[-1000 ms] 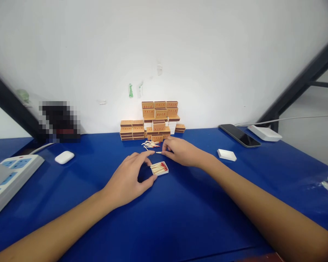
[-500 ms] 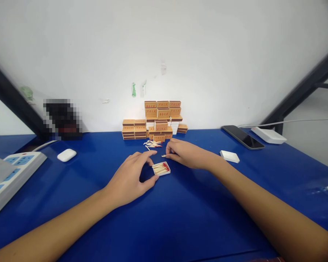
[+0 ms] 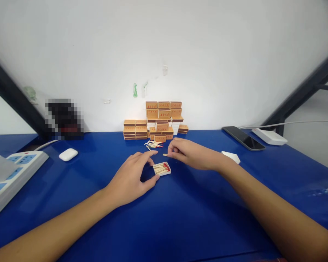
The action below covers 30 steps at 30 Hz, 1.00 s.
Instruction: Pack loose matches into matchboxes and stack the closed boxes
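Note:
A small white matchbox tray [image 3: 168,172] lies on the blue table, filled with red-tipped matches [image 3: 161,168]. My left hand [image 3: 131,178] holds the tray at its left end, thumb at the near corner and a finger at the far one, with the index finger stretched out above. Just beyond the tray's right side, my right hand [image 3: 191,154] pinches a match [image 3: 165,155], whose pale end sticks out to the left; the fingers hide the rest. Behind both hands lies a loose pile of matches [image 3: 153,144].
Stacked matchboxes [image 3: 164,114] stand against the wall. A white earphone case [image 3: 68,154] and power strip [image 3: 24,171] lie left. On the right are a white matchbox-sized piece [image 3: 231,157], a phone [image 3: 243,137] and a white flat box [image 3: 269,136].
My right hand has shifted slightly to the right and turned a little, still pinching the match. The left hand stays at the tray. The whole view has moved slightly.

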### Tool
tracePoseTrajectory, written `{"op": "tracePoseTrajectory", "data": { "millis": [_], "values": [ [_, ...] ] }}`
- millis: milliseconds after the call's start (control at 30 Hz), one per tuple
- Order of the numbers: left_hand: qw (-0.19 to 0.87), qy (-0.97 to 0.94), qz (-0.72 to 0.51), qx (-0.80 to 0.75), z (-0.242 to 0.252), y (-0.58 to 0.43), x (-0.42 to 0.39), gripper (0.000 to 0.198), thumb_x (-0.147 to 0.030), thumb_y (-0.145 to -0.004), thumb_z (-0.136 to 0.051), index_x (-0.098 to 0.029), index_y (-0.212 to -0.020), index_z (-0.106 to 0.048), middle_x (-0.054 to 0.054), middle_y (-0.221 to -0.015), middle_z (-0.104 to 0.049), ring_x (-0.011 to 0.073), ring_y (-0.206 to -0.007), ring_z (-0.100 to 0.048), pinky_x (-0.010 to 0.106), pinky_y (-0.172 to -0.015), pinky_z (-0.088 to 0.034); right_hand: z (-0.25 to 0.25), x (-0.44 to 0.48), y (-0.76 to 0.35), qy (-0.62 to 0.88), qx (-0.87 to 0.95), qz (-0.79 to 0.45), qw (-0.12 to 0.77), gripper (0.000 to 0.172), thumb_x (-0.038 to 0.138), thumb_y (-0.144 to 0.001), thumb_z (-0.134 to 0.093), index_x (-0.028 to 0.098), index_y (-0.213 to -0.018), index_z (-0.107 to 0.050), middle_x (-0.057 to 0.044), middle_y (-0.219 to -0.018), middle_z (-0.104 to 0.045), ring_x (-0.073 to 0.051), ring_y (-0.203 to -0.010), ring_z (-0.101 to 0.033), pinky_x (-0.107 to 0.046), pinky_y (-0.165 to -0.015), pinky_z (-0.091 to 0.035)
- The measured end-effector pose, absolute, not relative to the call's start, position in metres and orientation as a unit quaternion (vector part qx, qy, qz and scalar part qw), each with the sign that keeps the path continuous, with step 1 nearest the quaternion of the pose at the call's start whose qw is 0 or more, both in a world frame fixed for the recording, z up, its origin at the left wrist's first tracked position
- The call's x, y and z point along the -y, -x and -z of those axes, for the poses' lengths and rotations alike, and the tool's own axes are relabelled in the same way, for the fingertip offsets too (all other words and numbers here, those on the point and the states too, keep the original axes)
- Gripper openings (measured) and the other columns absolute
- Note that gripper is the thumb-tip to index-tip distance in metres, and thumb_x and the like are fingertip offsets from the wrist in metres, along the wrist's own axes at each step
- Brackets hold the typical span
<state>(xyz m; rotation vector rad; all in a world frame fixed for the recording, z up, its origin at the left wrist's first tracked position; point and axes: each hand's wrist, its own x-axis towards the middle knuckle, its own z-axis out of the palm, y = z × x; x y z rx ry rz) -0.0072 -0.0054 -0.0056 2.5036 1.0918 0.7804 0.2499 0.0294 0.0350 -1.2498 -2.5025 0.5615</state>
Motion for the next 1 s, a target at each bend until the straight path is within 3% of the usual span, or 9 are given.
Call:
{"op": "tracePoseTrajectory", "data": {
  "millis": [400, 733, 1000],
  "values": [
    [0.143, -0.874, -0.273, -0.376, 0.006, 0.008, 0.006, 0.062, -0.029, -0.092, -0.073, -0.028, -0.147, -0.045, 0.003, -0.117, -0.071, 0.0265, -0.114, -0.064, 0.048, -0.103, -0.051, -0.03, -0.013, -0.23, 0.386, 0.886, -0.197, 0.166, 0.01, 0.017, -0.099, -0.059, 0.019, -0.091, -0.065, -0.002, -0.092, -0.059, -0.015, -0.078, -0.053, -0.028, -0.071, -0.041],
    [0.15, -0.873, -0.269, -0.378, 0.006, 0.007, 0.007, 0.063, -0.029, -0.092, -0.073, -0.028, -0.148, -0.044, 0.003, -0.116, -0.071, 0.027, -0.115, -0.064, 0.05, -0.106, -0.05, -0.03, -0.017, -0.241, 0.396, 0.883, -0.215, 0.131, 0.006, 0.02, -0.093, -0.064, 0.021, -0.092, -0.07, -0.003, -0.093, -0.06, -0.017, -0.081, -0.054, -0.029, -0.073, -0.042],
    [0.148, -0.873, -0.273, -0.376, 0.005, 0.008, 0.008, 0.063, -0.028, -0.091, -0.073, -0.028, -0.148, -0.046, 0.003, -0.114, -0.072, 0.0271, -0.114, -0.064, 0.049, -0.104, -0.051, -0.029, -0.015, -0.233, 0.395, 0.884, -0.207, 0.138, 0.009, 0.023, -0.097, -0.061, 0.02, -0.089, -0.066, -0.002, -0.088, -0.06, -0.016, -0.077, -0.052, -0.029, -0.07, -0.041]
  ]
}}
